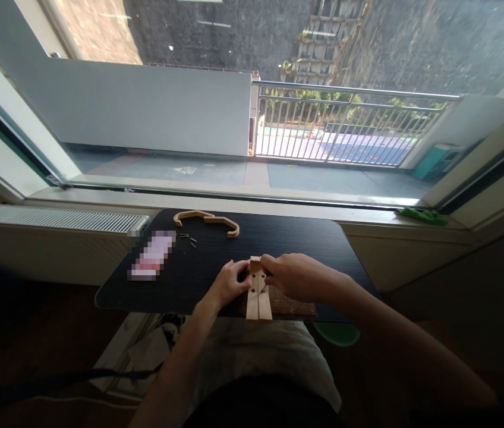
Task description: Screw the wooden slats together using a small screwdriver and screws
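Observation:
Two pale wooden bars with drilled holes lie side by side at the near edge of a black table, their near ends past the edge. My left hand grips the left bar from the left with curled fingers. My right hand pinches the far end of the bars from the right. Under the bars a brown cork-like mat shows. What the right fingertips press is too small to make out.
Two curved wooden pieces lie at the table's far side, with several small dark screws beside them. A blurred pink and white packet sits at the left. A radiator and a large window stand behind. A green object shows below the table.

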`<state>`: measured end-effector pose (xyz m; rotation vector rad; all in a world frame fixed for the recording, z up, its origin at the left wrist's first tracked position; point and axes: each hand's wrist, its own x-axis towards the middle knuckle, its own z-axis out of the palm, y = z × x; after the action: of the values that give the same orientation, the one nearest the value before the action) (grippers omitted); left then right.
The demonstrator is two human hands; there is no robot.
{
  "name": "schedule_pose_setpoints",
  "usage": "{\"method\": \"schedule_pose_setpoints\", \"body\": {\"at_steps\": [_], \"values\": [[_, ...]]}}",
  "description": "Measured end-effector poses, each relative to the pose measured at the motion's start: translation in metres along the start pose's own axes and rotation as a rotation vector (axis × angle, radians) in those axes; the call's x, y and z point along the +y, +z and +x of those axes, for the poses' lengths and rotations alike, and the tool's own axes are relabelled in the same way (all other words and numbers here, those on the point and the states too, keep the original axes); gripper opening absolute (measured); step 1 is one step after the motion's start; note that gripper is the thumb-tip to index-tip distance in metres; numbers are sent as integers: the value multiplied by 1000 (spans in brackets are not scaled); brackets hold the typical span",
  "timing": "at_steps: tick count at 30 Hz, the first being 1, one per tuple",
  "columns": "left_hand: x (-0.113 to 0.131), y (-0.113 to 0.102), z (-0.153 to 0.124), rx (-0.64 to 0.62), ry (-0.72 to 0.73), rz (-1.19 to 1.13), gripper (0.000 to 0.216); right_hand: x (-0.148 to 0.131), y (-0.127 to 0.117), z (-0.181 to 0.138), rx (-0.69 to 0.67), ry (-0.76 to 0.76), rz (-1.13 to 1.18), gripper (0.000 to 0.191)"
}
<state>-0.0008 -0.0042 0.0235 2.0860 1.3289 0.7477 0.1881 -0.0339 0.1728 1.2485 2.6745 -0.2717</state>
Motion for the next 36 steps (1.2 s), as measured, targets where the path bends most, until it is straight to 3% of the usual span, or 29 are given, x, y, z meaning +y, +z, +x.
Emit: {"method": "schedule_pose_setpoints", "body": {"at_steps": [19,31,36], "values": [[-13,17,-8,199,13,9,35,-10,-14,5,-2,101,-85,30],[-15,18,-9,217,16,-11,33,-12,-14,10,18,91,-134,32],[-14,17,-9,226,12,-5,32,-6,-8,4,53,21,-76,27]]}}
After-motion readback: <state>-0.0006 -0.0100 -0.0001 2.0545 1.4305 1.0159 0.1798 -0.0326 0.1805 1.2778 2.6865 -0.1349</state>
